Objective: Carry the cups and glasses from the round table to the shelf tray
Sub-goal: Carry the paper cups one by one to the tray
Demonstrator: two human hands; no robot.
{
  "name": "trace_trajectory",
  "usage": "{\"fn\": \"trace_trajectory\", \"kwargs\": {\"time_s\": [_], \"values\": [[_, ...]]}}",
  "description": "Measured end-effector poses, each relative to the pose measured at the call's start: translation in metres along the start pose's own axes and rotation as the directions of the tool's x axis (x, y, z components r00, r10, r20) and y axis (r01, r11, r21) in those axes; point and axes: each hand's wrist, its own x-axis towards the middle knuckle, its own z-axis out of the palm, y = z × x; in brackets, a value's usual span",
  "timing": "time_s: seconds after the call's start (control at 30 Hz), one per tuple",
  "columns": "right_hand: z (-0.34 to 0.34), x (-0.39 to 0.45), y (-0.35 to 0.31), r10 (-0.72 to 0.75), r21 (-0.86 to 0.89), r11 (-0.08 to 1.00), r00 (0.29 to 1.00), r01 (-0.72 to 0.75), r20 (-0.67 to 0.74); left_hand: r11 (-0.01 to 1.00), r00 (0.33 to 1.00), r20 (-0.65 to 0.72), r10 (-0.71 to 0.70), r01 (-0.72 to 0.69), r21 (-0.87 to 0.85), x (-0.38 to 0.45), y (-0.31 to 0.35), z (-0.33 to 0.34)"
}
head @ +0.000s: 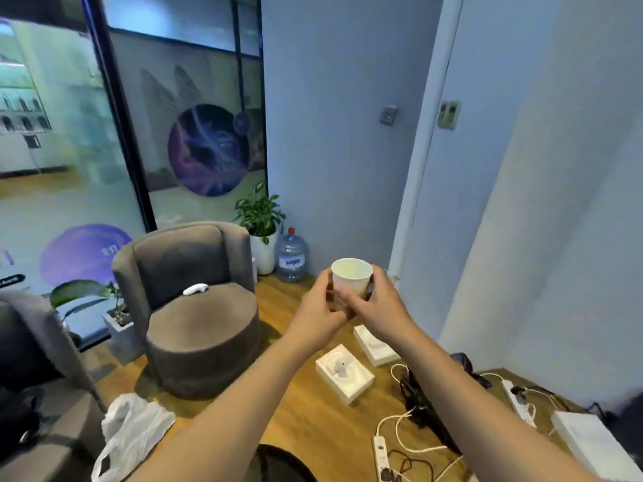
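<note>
I hold a white paper cup (351,277) upright in the air between both hands, left hand (322,313) and right hand (377,307) curled around its base, above the open white box (344,373) on the wooden floor.

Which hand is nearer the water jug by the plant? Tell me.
Left. The left hand grips the white paper cup on the side facing the water jug; the right hand grips the cup's far side, farther from the jug.

Armchair (195,307) left, wall (556,238) right; open air between.
</note>
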Motion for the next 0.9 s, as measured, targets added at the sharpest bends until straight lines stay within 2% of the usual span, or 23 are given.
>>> {"fn": "trace_trajectory", "kwargs": {"time_s": [0.23,0.6,0.9], "values": [[-0.045,-0.004,-0.033,-0.029,-0.025,0.999,0.996,0.027,-0.083,0.994,0.994,0.047,0.097,-0.099,0.036,0.009,0.056,0.007],[-0.105,-0.041,-0.03,0.04,-0.047,0.998,0.98,-0.05,-0.194,0.986,0.974,0.159,0.162,-0.167,0.018,0.0,0.097,0.056],[-0.213,-0.141,-0.04,0.031,-0.11,0.991,0.931,-0.076,-0.365,0.947,0.901,0.292,0.32,-0.316,-0.062,-0.047,0.171,0.145]]}}
